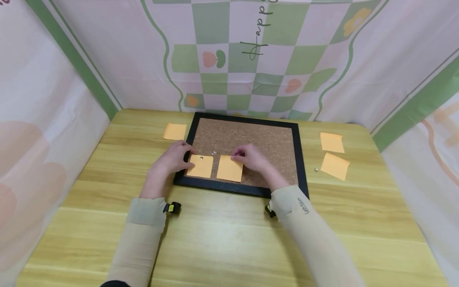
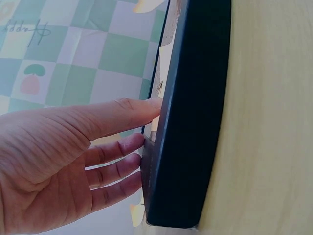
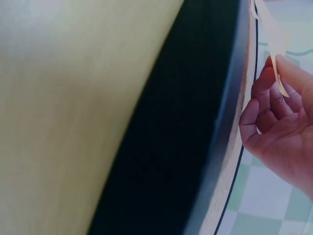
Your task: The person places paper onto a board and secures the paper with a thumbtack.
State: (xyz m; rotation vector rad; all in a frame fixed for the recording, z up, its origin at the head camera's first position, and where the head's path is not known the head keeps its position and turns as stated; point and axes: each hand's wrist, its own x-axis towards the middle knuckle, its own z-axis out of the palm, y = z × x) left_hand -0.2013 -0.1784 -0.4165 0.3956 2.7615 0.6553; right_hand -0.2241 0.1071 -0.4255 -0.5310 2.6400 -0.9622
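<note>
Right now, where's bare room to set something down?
The table is bare between the left sleeve and right sleeve, in front of the corkboard, and right of the right sleeve, nearer than the two loose notes. It's crowded toward the corkboard's near left, where the left hand, right hand and two more notes cluster.

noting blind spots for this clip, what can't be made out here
Head view: underside of the held note, facing the corkboard.
Head view: shiny bits on the corkboard, too small to identify.
Left wrist view: most of the corkboard's surface, hidden by the black frame.
Right wrist view: the held note's far end, cut off by the top edge.
</note>
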